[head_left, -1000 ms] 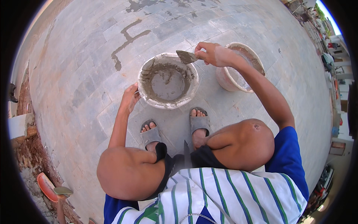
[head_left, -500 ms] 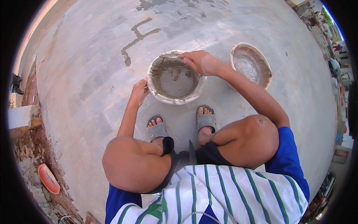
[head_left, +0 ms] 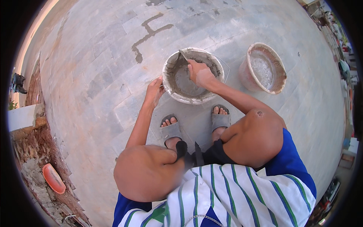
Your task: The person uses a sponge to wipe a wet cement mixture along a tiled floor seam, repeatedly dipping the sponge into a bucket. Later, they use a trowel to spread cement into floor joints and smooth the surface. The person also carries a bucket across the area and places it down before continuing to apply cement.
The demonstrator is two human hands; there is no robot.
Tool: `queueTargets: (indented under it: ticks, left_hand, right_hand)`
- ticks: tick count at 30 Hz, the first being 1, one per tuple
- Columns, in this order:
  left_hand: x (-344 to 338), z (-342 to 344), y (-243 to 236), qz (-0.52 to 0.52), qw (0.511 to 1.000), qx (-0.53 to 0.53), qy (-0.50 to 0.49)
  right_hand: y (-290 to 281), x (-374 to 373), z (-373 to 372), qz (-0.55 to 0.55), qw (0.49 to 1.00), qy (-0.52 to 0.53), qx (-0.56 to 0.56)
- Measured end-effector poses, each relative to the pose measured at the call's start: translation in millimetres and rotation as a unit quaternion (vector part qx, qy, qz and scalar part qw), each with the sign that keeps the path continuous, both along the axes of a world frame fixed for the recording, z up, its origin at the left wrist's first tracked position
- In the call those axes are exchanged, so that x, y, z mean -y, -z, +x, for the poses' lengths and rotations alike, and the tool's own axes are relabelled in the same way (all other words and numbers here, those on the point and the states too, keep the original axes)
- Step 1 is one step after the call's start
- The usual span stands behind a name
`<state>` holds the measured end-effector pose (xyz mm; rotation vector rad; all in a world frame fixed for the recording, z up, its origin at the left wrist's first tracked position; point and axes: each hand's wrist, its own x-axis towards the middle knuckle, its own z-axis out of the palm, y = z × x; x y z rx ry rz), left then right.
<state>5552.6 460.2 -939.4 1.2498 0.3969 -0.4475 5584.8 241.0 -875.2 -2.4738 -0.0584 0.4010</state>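
The right grip (head_left: 199,73) is closed around the handle of a pointing trowel (head_left: 183,56), inside the opening of a mortar bucket (head_left: 193,101). The blade extends forward and to the left from the right grip, its tip at the far-left part of the rim; whether it touches there cannot be told. Wet grey mortar (head_left: 185,83) lies below and to the left of the right grip, and more is smeared up the wall around it. The left grip (head_left: 154,92) is at the bucket's outer left side, fingertips against the rim; how tightly it is closed cannot be made out. A wire bail (head_left: 228,72) arches out just to the right of the right grip. Farther right stands a second bucket (head_left: 247,77), apart from the first, with whitish residue (head_left: 261,68) inside. Well ahead of the left grip, a dark wet streak (head_left: 149,32) branches across the paved floor (head_left: 94,94). Nearer the body than both grips are two grey slide sandals (head_left: 171,131), worn on the feet.
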Motion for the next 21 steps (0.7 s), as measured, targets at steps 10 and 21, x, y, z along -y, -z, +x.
queueTargets:
  ticks: [10, 21]
  left_hand:
    - [-2.5, 2.5, 1.3, -0.026, 1.0, 0.001, 0.005]
    - [-1.7, 1.7, 5.3, -0.035, 0.999, -0.01, -0.007]
  right_hand:
    - [20.9, -16.3, -8.0, 0.02, 0.992, -0.075, 0.1]
    - [23.9, 14.3, -19.2, -0.071, 0.966, -0.248, -0.001]
